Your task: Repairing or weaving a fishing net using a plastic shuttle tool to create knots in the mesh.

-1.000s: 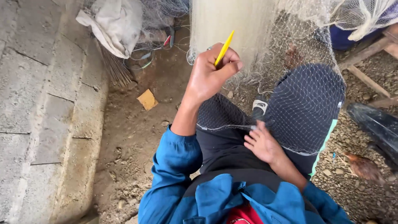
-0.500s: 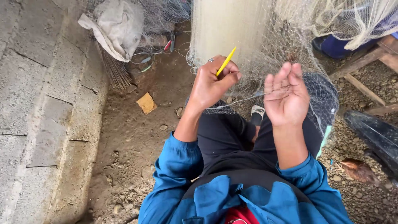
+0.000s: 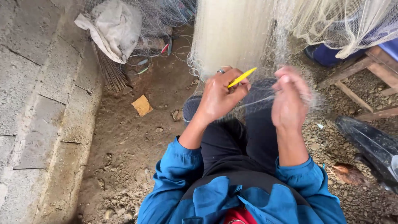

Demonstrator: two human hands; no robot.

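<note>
Both hands at the fishing net.
Left hand [image 3: 219, 97] grips a yellow netting needle [image 3: 241, 77]; right hand [image 3: 290, 99] pinches pale net [image 3: 236, 33] mesh, fingers closed.

Your right hand [image 3: 291, 99] is motion-blurred, so its fingers' grip on the net [image 3: 248, 33] can't be read. The yellow tool [image 3: 241, 77] disappears into your left hand [image 3: 219, 97]. The net runs off the top edge.
</note>
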